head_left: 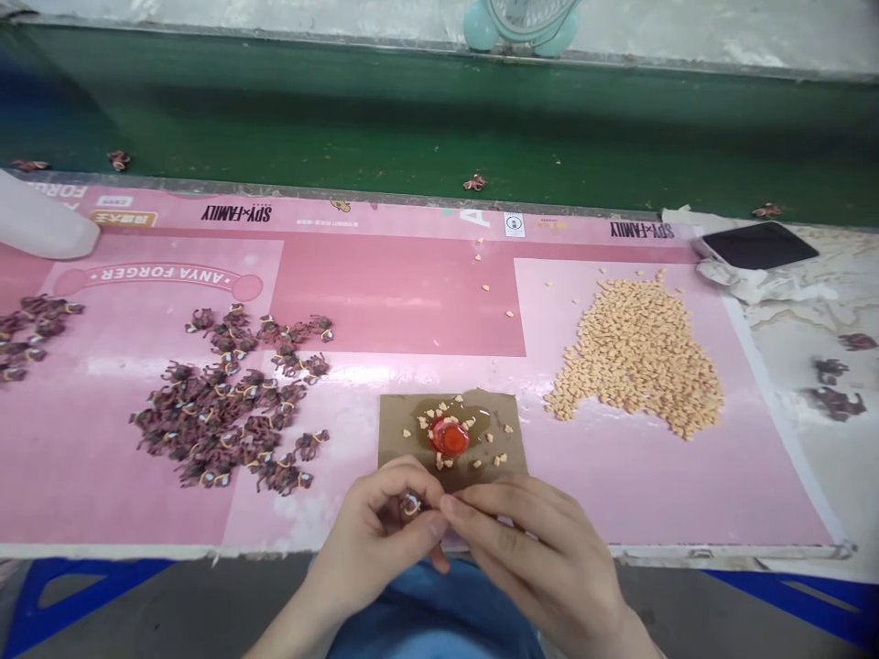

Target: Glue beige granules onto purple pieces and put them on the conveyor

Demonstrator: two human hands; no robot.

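Note:
My left hand (388,526) is closed around a small dark brown figure part (410,503) with a pale, yellow-edged spot; most of it is hidden by the fingers. My right hand (536,545) meets the left fingertips in a pinch, and whatever lies between its fingers is hidden. Just beyond both hands sits a brown cardboard piece (398,409) with a red round cap (450,438) on it. Small beige bits are scattered around the cap, over a wet, glossy patch. To the left lies a pile of dark brown figure parts (226,412), to the right a heap of beige bits (638,357).
Pink printed sheeting (398,293) covers the table. A phone (760,245) rests on crumpled paper at the right. Behind runs a green belt (309,119) with a few brown parts. A light-blue fan (526,23) stands at the back, and a white object (45,215) at far left.

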